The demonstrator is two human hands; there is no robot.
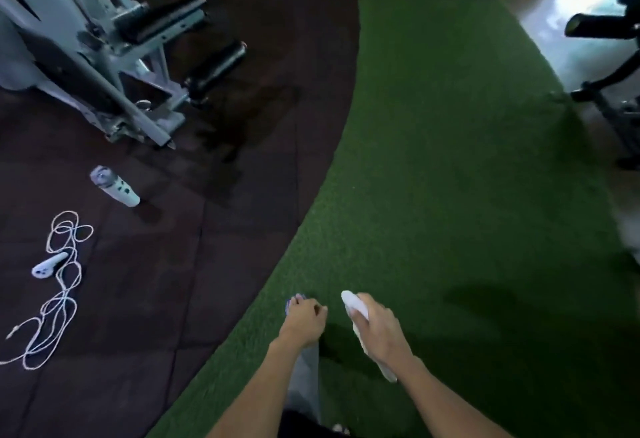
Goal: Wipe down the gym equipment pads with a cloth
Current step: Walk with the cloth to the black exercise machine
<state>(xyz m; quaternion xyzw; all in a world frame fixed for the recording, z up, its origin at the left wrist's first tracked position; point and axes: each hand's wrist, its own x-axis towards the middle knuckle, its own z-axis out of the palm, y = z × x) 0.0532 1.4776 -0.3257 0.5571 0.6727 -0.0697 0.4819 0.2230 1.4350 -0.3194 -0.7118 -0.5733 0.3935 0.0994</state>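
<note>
Far up-left of you, the machine's 3 black pads (pixel 214 65) run long axis toward upper right, well apart from both hands. Your left hand (pixel 304 320) curls its fingers round something small and bluish. Your right hand (pixel 377 330) grips the rolled white cloth (pixel 356 309), over green turf (pixel 450 160).

Green turf (pixel 450 160) runs open through frame centre toward top. Grey exercise machine (pixel 104 56) blocks upper left; bottle (pixel 116 187) and tangled cord (pixel 62 281) litter dark mat (pixel 207 229) at left. Black machine (pixel 609 74) crowds right edge.
</note>
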